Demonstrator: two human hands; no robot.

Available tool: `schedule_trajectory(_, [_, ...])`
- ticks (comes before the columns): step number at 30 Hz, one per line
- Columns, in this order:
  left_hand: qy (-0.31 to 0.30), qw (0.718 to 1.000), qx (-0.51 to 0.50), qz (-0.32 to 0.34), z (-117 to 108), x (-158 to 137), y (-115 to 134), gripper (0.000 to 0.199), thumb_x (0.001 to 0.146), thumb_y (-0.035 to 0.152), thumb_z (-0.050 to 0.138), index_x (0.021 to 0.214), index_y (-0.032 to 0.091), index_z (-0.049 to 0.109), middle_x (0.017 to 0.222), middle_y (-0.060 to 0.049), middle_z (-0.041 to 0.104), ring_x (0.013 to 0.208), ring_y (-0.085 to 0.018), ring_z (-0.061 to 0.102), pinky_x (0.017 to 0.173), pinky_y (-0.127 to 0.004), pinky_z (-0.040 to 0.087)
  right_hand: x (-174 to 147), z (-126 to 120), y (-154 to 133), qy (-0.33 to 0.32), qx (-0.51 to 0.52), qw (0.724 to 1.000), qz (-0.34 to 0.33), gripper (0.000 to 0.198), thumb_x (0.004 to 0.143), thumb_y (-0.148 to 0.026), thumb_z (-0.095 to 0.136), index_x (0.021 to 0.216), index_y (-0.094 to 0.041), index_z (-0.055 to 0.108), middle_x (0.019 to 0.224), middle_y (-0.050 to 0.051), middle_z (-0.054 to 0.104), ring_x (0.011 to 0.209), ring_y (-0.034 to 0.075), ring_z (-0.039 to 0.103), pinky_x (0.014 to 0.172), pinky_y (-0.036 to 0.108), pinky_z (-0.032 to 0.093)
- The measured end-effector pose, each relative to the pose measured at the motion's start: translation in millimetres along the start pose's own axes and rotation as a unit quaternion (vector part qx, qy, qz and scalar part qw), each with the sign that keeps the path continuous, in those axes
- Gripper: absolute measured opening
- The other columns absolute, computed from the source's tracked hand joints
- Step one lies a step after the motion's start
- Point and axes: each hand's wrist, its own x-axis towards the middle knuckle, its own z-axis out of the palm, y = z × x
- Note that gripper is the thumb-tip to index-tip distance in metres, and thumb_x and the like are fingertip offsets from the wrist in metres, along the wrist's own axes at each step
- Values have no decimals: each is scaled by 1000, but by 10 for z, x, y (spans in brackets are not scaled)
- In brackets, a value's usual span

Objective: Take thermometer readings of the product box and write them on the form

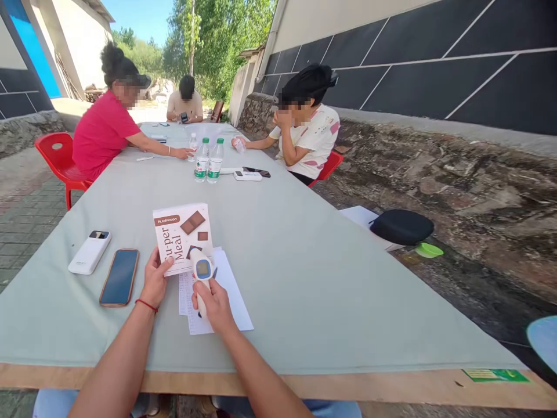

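My left hand [156, 275] grips the lower left edge of a white meal box [183, 229] printed with chocolate pieces and brown lettering, held upright with its front toward me. In my right hand [213, 302] is a white infrared thermometer [202, 267], fingers wrapped round its handle. Its blue-rimmed display faces me, and its front end is close to the box's lower right part; whether they touch I cannot tell. Beneath both hands lie white paper sheets [230, 307], some with printed rows. A pen, mostly hidden, shows behind the thermometer.
Left of my hands lie a phone [119, 277] and a white power bank [90, 252]. Farther along the table [331, 302] stand water bottles [214, 161], with devices beside them [248, 176]. Three people sit around the far part; one person's hand touches a small bottle [192, 145].
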Motion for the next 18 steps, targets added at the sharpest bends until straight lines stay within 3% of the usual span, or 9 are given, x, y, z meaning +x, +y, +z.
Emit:
schedule_trajectory(10, [7,1000,-2,-18,-14,6,-16,62,65,34,83,120,20,58,123,-11,65,110,-29,62,87,-38,53,-24,22,-1,1,-8,1000,-6,38,84,-59,53,83,-21,52,55,-4,54,52,14,49,55,29,39])
schedule_trajectory(13, [-6,1000,0,-13,-8,17,-19,58,67,34,82,118,20,59,122,-10,66,112,-28,62,90,-38,51,-108,106,-202,14,-1,1000,-11,37,85,-58,52,80,-22,51,55,-4,52,52,14,47,54,28,38])
schedule_trajectory(18, [-8,1000,13,23,-30,48,-8,57,68,35,81,119,22,59,125,-10,64,115,-27,60,93,-37,50,-293,275,-795,34,21,997,-63,34,87,-54,51,74,-22,49,57,-4,50,53,12,45,52,27,36])
